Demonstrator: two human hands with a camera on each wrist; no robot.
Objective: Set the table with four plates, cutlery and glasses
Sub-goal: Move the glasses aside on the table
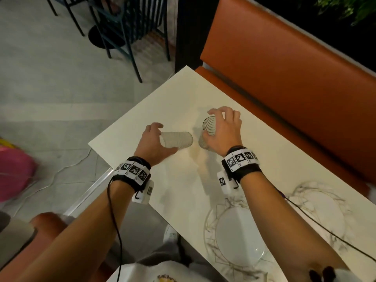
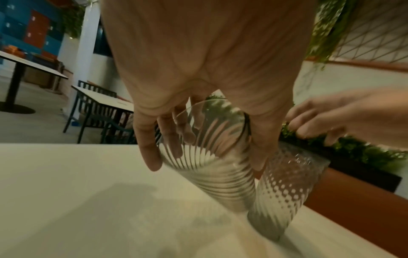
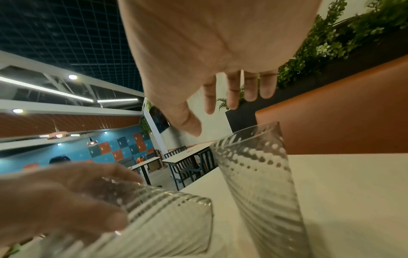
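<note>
Gripping ribbed clear glass (image 1: pixel 176 139) (tilted), left hand (image 1: pixel 153 141)

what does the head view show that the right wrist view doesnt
Only the head view shows the two plates near the person, the wrist bands and the floor beside the table.

Only the right wrist view shows the ceiling lights, the blue and orange wall and the right hand's straight fingers above the upright glass, not gripping it.

Both show the left hand holding the tilted glass, and the orange bench.
</note>
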